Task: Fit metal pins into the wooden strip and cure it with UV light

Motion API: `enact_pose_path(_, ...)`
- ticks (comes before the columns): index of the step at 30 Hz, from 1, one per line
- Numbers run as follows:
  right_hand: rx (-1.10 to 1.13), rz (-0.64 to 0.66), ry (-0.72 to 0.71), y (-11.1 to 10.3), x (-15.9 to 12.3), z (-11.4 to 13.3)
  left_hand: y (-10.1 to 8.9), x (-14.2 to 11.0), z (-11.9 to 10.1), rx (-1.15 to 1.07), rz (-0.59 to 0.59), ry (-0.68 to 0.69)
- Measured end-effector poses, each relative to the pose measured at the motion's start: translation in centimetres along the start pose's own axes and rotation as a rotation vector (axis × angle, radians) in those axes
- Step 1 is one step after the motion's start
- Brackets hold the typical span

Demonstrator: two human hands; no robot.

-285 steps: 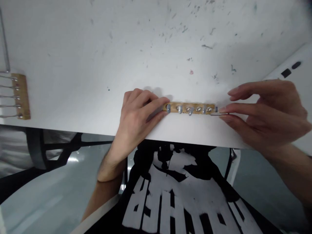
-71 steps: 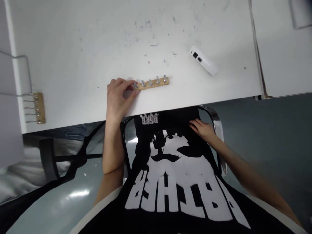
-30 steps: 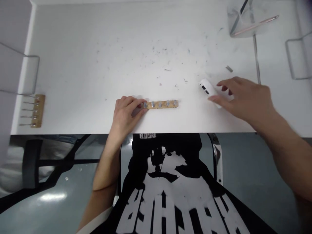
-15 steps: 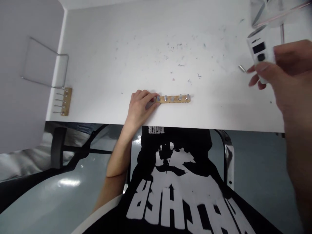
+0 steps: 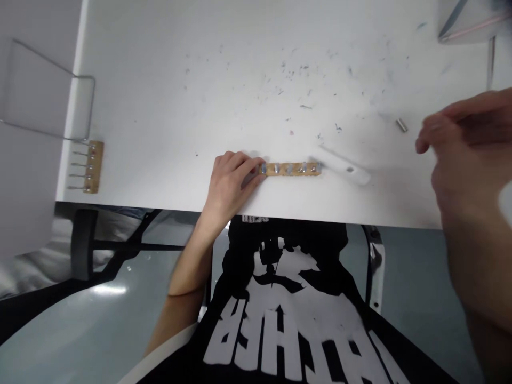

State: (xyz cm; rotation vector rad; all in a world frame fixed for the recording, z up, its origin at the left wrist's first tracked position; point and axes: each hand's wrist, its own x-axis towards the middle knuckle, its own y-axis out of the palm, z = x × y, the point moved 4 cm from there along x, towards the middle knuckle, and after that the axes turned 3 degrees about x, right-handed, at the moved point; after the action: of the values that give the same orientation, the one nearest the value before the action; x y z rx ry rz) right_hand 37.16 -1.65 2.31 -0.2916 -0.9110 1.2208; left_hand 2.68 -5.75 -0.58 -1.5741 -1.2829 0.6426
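Observation:
My left hand pinches the left end of a narrow wooden strip lying on the table. Several small shiny metal and greyish pieces sit in a row along that strip. Just beyond its right end is a long white device with a grey oval spot, smeared by motion; whether it touches the table I cannot tell. Over the right side of the table, my right hand has its fingers drawn together, with nothing visible in them. A short silver metal cylinder lies to the left of its fingertips.
At the far left, a second wooden strip with several metal pins lies by the table edge, near a bent wire frame. A clear plastic bag and a thin metal rod are at the upper right. Dark marks speckle the white tabletop.
My right hand has let go of the white device, which is now near the wooden strip's right end. My left hand keeps its hold on the strip. The view has shifted slightly.

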Motion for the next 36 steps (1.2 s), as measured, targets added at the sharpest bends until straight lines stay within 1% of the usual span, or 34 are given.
enact_pose_path(1,-0.092,0.035,-0.085,0.4,-0.8,0.8,0.0,0.0,0.0,0.004,-0.003,0.002)
enact_pose_path(2,-0.192,0.110,-0.180,1.0,-1.8,1.7,-0.1,-0.1,0.0,0.007,-0.004,0.002)
enact_pose_path(3,-0.242,0.186,-0.245,1.7,-3.0,2.5,-0.1,-0.1,0.0,0.006,-0.003,0.003)
enact_pose_path(5,-0.314,0.295,-0.341,2.6,-5.0,3.8,-0.1,-0.1,0.0,-0.003,0.006,-0.001)
enact_pose_path(7,-0.374,0.317,-0.389,3.1,-6.3,4.8,-0.2,-0.1,0.0,-0.016,0.009,-0.012)
enact_pose_path(9,-0.407,0.319,-0.388,3.4,-6.4,5.4,-0.4,-0.1,-0.1,-0.023,0.009,-0.021)
enact_pose_path(11,-0.410,0.363,-0.315,3.6,-5.7,5.6,-0.5,-0.2,-0.1,-0.027,0.008,-0.021)
enact_pose_path(13,-0.406,0.435,-0.219,3.9,-4.7,5.7,-0.6,-0.3,-0.1,-0.038,0.008,-0.015)
enact_pose_path(15,-0.409,0.516,-0.154,4.2,-3.9,5.7,-0.7,-0.3,0.0,-0.047,0.002,-0.012)
enact_pose_path(18,-0.395,0.646,-0.094,4.5,-3.1,5.3,-0.8,-0.4,0.1,-0.040,-0.014,-0.019)
enact_pose_path(20,-0.426,0.721,-0.026,4.4,-2.8,4.7,-0.7,-0.3,0.2,-0.032,-0.012,-0.019)
enact_pose_path(23,-0.565,0.756,0.135,4.1,-2.4,4.0,-0.6,-0.3,0.1,-0.022,-0.009,-0.014)
enact_pose_path(25,-0.630,0.741,0.222,3.8,-2.1,4.2,-0.5,-0.3,0.1,-0.021,-0.016,-0.016)
enact_pose_path(29,-0.628,0.733,0.303,3.7,-1.4,4.2,-0.4,-0.3,0.2,-0.038,-0.028,-0.013)
enact_pose_path(30,-0.568,0.730,0.333,3.6,-1.2,3.8,-0.4,-0.3,0.2,-0.039,-0.030,-0.013)
enact_pose_path(31,-0.449,0.722,0.376,3.7,-1.0,3.4,-0.3,-0.3,0.2,-0.036,-0.032,-0.017)
enact_pose_path(34,0.094,0.640,0.531,3.9,-0.4,1.8,-0.3,-0.3,0.3,-0.024,-0.028,-0.023)
enact_pose_path(35,0.256,0.608,0.573,4.0,-0.1,1.3,-0.3,-0.3,0.2,-0.025,-0.026,-0.023)
enact_pose_path(36,0.370,0.581,0.603,4.2,0.1,1.0,-0.3,-0.3,0.2,-0.027,-0.024,-0.021)
